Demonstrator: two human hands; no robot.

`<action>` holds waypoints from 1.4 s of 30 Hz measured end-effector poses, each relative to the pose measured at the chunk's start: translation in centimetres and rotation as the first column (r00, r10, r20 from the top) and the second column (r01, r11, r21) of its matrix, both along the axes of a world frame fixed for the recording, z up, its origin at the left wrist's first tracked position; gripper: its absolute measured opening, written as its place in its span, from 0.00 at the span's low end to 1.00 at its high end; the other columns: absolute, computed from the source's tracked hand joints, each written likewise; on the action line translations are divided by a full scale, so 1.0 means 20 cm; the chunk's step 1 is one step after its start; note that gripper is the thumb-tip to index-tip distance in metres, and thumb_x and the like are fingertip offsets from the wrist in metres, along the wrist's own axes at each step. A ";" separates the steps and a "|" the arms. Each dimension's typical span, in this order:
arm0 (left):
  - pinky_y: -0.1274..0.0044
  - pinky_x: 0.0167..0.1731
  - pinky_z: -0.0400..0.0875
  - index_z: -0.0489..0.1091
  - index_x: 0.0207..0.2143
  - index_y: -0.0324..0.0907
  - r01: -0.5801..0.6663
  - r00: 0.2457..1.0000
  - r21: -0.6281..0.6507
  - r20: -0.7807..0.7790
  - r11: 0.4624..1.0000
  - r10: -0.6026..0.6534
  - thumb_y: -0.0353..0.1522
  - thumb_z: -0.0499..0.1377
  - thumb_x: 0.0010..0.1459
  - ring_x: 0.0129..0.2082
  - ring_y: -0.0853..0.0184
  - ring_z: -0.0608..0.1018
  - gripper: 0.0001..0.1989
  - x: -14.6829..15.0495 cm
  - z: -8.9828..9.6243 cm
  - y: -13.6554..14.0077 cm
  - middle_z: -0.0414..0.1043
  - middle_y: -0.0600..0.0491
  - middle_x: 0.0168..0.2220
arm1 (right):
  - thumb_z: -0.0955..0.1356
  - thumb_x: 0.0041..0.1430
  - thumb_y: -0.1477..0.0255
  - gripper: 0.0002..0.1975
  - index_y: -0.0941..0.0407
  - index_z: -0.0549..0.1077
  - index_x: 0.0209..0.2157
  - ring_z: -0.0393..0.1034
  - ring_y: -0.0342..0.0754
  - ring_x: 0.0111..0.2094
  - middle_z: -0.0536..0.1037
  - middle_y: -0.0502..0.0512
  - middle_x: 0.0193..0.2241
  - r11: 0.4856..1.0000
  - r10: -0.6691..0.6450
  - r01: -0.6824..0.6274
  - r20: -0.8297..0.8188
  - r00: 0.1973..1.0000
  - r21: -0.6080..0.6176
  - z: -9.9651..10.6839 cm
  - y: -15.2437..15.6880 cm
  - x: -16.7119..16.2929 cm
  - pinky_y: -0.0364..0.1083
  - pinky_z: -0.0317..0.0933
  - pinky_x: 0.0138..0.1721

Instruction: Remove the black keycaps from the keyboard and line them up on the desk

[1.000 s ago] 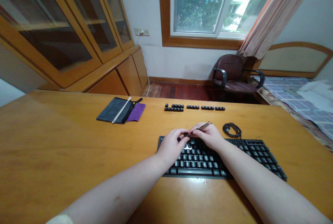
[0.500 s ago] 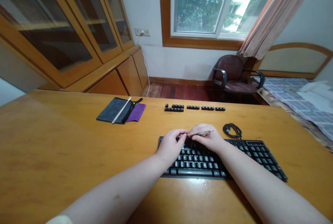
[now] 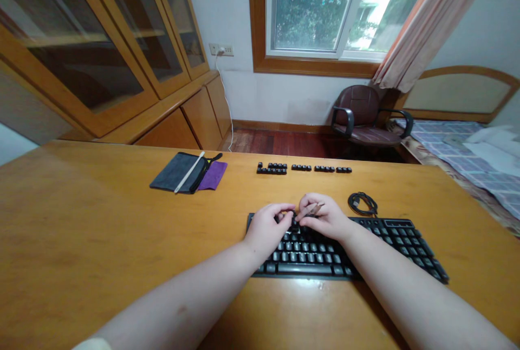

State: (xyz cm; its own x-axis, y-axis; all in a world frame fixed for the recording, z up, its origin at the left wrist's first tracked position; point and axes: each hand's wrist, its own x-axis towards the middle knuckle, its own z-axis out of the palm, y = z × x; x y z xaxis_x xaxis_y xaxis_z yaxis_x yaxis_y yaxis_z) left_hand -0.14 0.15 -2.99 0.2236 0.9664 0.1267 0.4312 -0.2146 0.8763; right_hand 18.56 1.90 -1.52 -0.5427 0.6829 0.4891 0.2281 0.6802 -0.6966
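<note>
Shifted since half a second back: my right hand (image 3: 330, 219) sits a bit further from my left hand (image 3: 266, 229), tweezers (image 3: 311, 210) tilted steeper. Left to right — one grey zip pouch (image 3: 173, 171), one white stick (image 3: 189, 172) across it, one purple cloth (image 3: 213, 176). Left thumb and index curl close; can't tell if they're pinching anything. Four keycap clusters (image 3: 271, 172) lie off the one keyboard (image 3: 304, 269) under my hands — lower rows still fitted, so partway, I'd say. Right fingers pinch the one tweezers. One coiled USB cable (image 3: 356, 202) beyond.
</note>
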 end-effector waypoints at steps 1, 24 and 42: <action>0.74 0.38 0.71 0.75 0.38 0.42 -0.008 1.000 -0.009 0.012 1.000 0.008 0.32 0.56 0.55 0.34 0.66 0.77 0.11 0.00 0.00 0.00 0.78 0.53 0.36 | 0.67 0.57 0.65 0.11 0.56 0.78 0.29 0.69 0.44 0.28 0.72 0.54 0.26 1.000 0.003 -0.004 0.014 1.000 0.018 0.00 0.00 0.00 0.44 0.65 0.32; 0.73 0.42 0.69 0.62 0.49 0.42 0.006 0.978 -0.087 0.210 0.996 0.012 0.32 0.53 0.58 0.36 0.68 0.77 0.16 0.01 -0.03 0.01 0.76 0.50 0.40 | 0.68 0.53 0.67 0.09 0.55 0.75 0.36 0.67 0.43 0.23 0.74 0.50 0.23 0.954 -0.265 0.291 0.236 0.935 -0.080 -0.05 -0.01 -0.01 0.42 0.62 0.29; 0.75 0.36 0.69 0.59 0.51 0.42 -0.043 0.985 -0.070 0.162 0.997 0.054 0.30 0.53 0.57 0.28 0.73 0.72 0.19 0.02 -0.04 0.01 0.73 0.50 0.43 | 0.67 0.50 0.60 0.17 0.59 0.75 0.35 0.63 0.44 0.25 0.71 0.52 0.23 0.647 -0.761 0.758 -0.022 0.648 -0.081 0.08 0.61 0.03 0.44 0.60 0.30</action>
